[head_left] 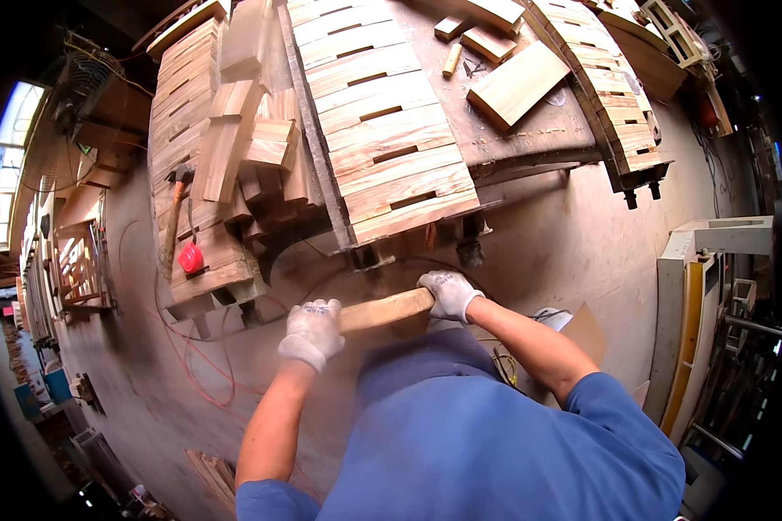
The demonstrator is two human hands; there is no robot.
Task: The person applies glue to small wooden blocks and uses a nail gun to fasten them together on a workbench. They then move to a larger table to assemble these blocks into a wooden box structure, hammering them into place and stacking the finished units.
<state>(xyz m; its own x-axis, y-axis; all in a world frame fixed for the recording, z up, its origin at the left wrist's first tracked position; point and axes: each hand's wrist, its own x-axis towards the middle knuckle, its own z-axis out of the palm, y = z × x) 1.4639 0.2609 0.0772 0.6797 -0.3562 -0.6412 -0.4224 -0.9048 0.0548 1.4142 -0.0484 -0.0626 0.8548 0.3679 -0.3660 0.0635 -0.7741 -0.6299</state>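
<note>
Landmark: the slatted pallet (382, 122) lying flat on the workbench (530, 130), straight ahead of the person.
Board: a short pale wooden board (384, 310) is held level just below the pallet's near edge, close to the person's chest, off the bench.
Left hand: the left hand (311, 332), in a white work glove, has its fingers wrapped around the board's left end, curled tight.
Right hand: the right hand (447, 293), gloved too, grips the right end, its fingers folded over the top edge.
Why held so: one hand at each end seems to keep the board level and steady (it looks slightly blurred, so I judge it is moving).
Left of the pallet: a heap of cut wood blocks (252, 139) on a second slatted stack, with a hammer (175, 208) and a red round thing (190, 258) lying on it, probably parked within arm's reach.
Right of the pallet: a thick offcut (520, 82) rests on the bench top, beside another slatted frame (613, 95) standing along the bench's edge.
Below the pallet: red cord (202, 365) trails across the floor.
</note>
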